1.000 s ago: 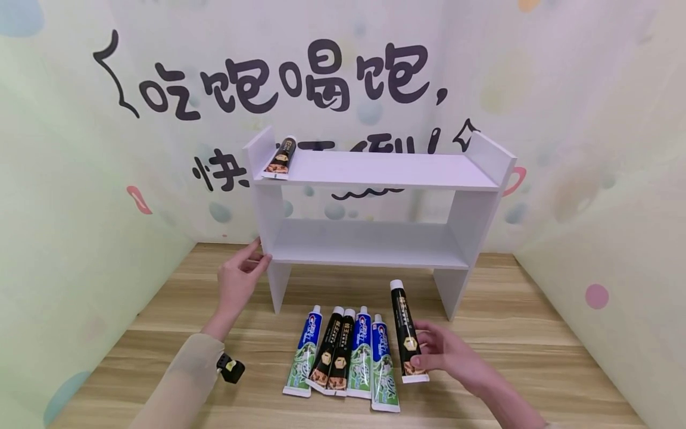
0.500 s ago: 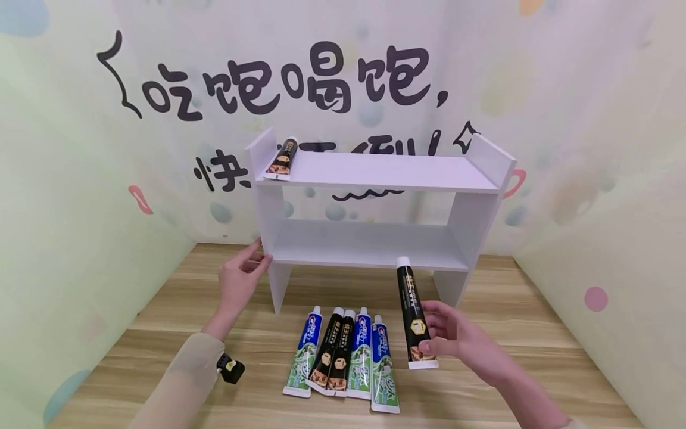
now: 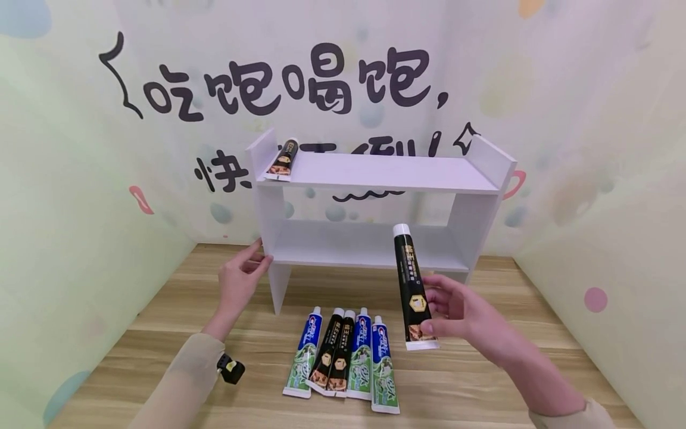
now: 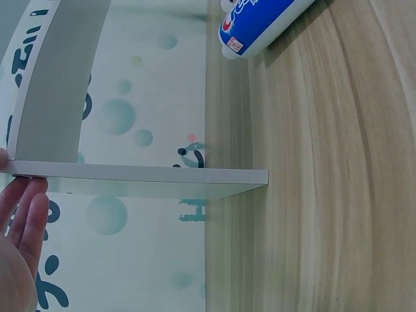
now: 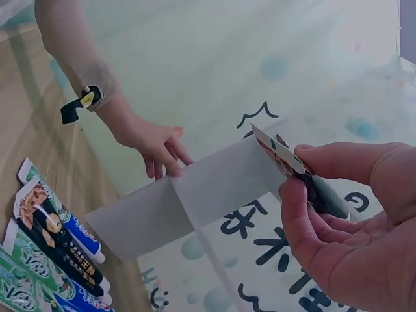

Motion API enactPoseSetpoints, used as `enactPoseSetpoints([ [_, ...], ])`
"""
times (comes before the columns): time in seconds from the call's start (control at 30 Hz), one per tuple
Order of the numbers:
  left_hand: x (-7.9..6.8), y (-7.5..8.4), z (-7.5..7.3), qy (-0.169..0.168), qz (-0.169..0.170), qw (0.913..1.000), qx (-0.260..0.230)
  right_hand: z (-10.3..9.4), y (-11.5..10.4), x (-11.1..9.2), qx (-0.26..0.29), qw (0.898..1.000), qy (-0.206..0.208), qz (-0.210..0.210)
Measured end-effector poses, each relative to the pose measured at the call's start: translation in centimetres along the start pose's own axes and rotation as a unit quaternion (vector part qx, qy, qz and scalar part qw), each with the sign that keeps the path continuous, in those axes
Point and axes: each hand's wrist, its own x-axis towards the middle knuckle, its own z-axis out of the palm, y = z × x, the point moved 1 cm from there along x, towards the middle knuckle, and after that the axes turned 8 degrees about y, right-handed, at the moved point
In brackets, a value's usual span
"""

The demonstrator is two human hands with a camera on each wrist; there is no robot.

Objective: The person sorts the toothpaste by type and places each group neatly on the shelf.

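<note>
My right hand [image 3: 455, 310] holds a black toothpaste tube [image 3: 409, 280] by its lower end, thumb in front, white cap up. The tube is lifted off the table and overlaps the lower board of a white two-tier shelf [image 3: 370, 245] in the head view. At the shelf's left side panel [image 4: 143, 171], my left hand [image 3: 243, 274] pinches the edge, with fingers along the outer face in the left wrist view. Another black tube [image 3: 282, 159] lies at the left end of the top board. Blue-green Crest tubes [image 3: 383, 366] and black tubes [image 3: 340, 357] lie side by side on the table.
The shelf stands on a wood-grain table [image 3: 161, 357] against a printed back wall [image 3: 343, 36] with large black lettering. Pale walls close in both sides. A raised right end panel [image 3: 490, 161] borders the top board. A small black device [image 3: 231, 370] sits on the left wrist.
My right hand has raised the black toothpaste tube from low over the table, up and forward to the height of the lower board. The left hand stays at the shelf.
</note>
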Motion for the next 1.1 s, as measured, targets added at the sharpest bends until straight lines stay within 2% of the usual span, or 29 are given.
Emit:
enactPoseSetpoints([
  [0.23,0.1,0.1,0.1,0.002,-0.001,1.0,-0.007,0.0,-2.8,1.1,-0.011,0.999,0.007,-0.029],
  [0.53,0.1,0.0,0.1,0.0,0.002,0.9999,-0.011,-0.3,-6.7,2.7,-0.044,0.998,0.042,-0.033],
  [0.87,-0.2,0.0,-0.2,0.0,0.004,0.9999,-0.011,-1.1,-10.0,5.8,-0.05,0.995,0.066,-0.05],
  [1.1,-0.1,-0.1,-0.1,-0.003,0.005,0.9999,-0.009,-1.7,-11.8,8.3,-0.044,0.996,0.056,-0.054],
])
